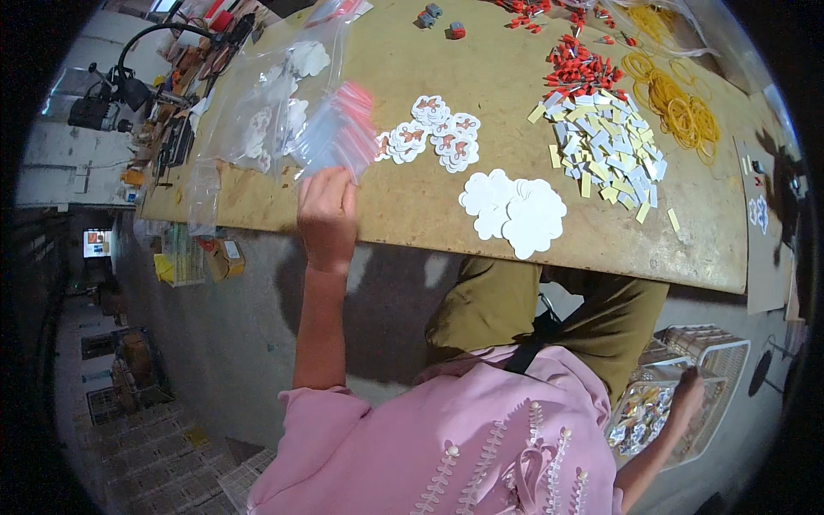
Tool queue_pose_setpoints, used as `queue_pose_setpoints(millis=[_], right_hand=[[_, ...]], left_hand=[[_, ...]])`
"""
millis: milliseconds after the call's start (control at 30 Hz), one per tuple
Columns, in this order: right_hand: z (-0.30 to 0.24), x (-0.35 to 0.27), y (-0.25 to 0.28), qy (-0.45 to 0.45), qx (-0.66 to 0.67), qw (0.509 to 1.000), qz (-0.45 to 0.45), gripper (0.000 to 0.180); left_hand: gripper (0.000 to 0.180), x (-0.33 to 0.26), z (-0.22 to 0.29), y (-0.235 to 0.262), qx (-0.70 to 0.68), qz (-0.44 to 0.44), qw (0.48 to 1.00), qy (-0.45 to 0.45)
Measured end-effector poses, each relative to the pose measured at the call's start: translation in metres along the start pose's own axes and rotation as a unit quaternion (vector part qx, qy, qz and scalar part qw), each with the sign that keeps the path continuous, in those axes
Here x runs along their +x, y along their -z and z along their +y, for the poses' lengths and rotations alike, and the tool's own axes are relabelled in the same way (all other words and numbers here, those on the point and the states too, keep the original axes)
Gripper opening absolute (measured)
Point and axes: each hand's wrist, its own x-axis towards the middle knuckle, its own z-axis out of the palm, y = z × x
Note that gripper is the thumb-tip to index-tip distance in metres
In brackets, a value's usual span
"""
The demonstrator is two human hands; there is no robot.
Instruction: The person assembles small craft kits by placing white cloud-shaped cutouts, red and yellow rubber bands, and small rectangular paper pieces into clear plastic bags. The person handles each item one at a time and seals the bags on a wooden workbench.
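Note:
My left hand (327, 210) is at the near edge of a fanned stack of clear zip bags (335, 137) with red-pink tops. Its fingers are curled and pressed together on the bags' lower corner; how many bags they grip is hidden. My right hand (687, 395) is low on the right, off the table, over a white wire basket (730, 378) holding packed small bags (639, 416). Its fingers are small and indistinct there. Between the hands on the table lie printed cut-out cards (455, 142) with brown bows and white scalloped cards (532, 219).
To the right are piles of white and yellow strips (609, 150), red-tipped small parts (584, 69) and yellow rubber bands (682, 112). Large clear bags (249, 120) with cards lie at the left. Grey and red pieces (457, 31) sit at the back. The table's front edge (412, 246) runs before my lap.

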Motion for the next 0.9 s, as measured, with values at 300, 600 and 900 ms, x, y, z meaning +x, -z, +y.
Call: queue_pose_setpoints(millis=[300, 600, 900], right_hand=[[-0.213, -0.018, 0.098, 0.246, 0.285, 0.925, 0.040, 0.011], [-0.354, -0.082, 0.152, 0.260, 0.519, 0.741, -0.339, 0.029], [-0.324, -0.078, 0.115, 0.098, 0.519, 0.688, -0.498, 0.024]], left_hand=[[0.017, -0.011, 0.018, 0.000, -0.058, 0.097, 0.993, 0.014], [0.022, -0.044, 0.187, 0.043, -0.284, -0.197, 0.893, -0.289], [0.024, -0.058, 0.195, 0.012, -0.303, -0.229, 0.872, -0.309]])
